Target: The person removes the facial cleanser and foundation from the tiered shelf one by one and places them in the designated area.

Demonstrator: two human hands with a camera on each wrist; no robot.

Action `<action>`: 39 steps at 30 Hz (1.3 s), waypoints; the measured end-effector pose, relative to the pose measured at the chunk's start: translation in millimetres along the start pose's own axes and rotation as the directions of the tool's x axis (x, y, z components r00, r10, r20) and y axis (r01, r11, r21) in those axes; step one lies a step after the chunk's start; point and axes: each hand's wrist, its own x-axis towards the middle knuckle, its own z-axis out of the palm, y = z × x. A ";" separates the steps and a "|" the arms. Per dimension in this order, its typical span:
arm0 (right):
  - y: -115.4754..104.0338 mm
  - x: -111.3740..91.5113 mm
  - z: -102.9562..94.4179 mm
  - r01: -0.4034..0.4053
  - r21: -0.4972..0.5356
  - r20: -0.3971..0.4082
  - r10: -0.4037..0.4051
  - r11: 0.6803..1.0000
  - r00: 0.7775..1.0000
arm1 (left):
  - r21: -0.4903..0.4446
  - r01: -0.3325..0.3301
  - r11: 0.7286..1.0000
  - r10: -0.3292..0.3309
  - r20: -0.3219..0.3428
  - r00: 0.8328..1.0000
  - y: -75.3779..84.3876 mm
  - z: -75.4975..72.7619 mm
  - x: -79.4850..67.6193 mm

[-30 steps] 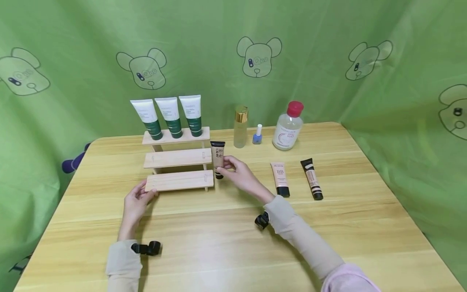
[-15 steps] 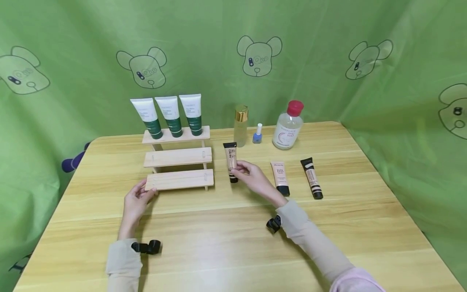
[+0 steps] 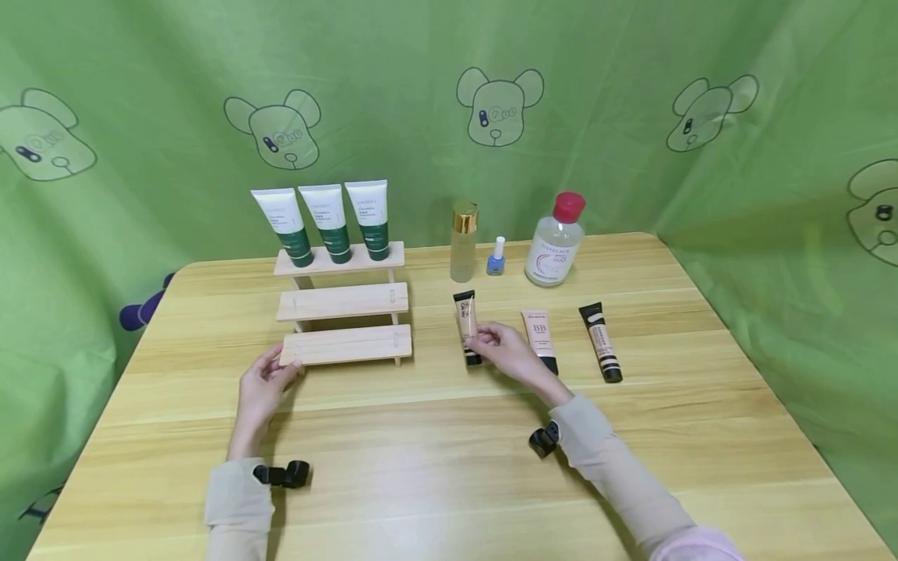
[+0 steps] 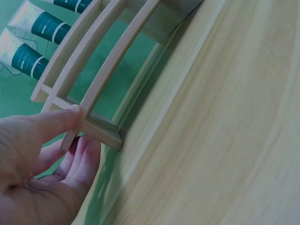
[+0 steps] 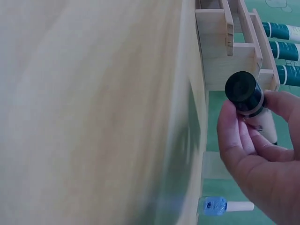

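Note:
My left hand (image 3: 263, 389) pinches the left end of the lowest step of a three-tier wooden rack (image 3: 344, 347); the left wrist view shows thumb on top and fingers beneath. Between thumb and fingers, my right hand (image 3: 507, 351) holds a beige cosmetic tube (image 3: 466, 318) with black ends, to the right of the rack. In the right wrist view its black cap (image 5: 243, 89) faces the camera. Three white-and-green tubes (image 3: 327, 224) stand on the rack's top step. A pink BB cream tube (image 3: 537, 331) lies partly behind my right hand, its black cap partly covered.
Another black-and-beige tube (image 3: 599, 343) lies on the table (image 3: 421, 483) at the right. Along the back stand a gold-capped bottle (image 3: 462, 243), a blue nail polish bottle (image 3: 496, 257) and a clear bottle with a red cap (image 3: 554, 241). A green curtain (image 3: 393, 93) hangs behind.
My right hand has moved right and a little toward me with the beige tube, away from the rack's side. My left hand has stayed on the lowest step.

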 end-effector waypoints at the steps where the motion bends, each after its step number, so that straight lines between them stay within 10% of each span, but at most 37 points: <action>1: 2.0 0.6 -0.3 -0.006 -0.002 0.005 0.006 1.000 1.000 | -0.001 0.002 1.000 -0.002 -0.001 1.000 0.1 0.1 0.0; 39: 7.8 5.5 -4.2 -0.219 -0.105 -0.056 0.214 0.970 0.975 | 0.005 0.015 1.000 -0.015 -0.009 1.000 0.3 0.2 0.7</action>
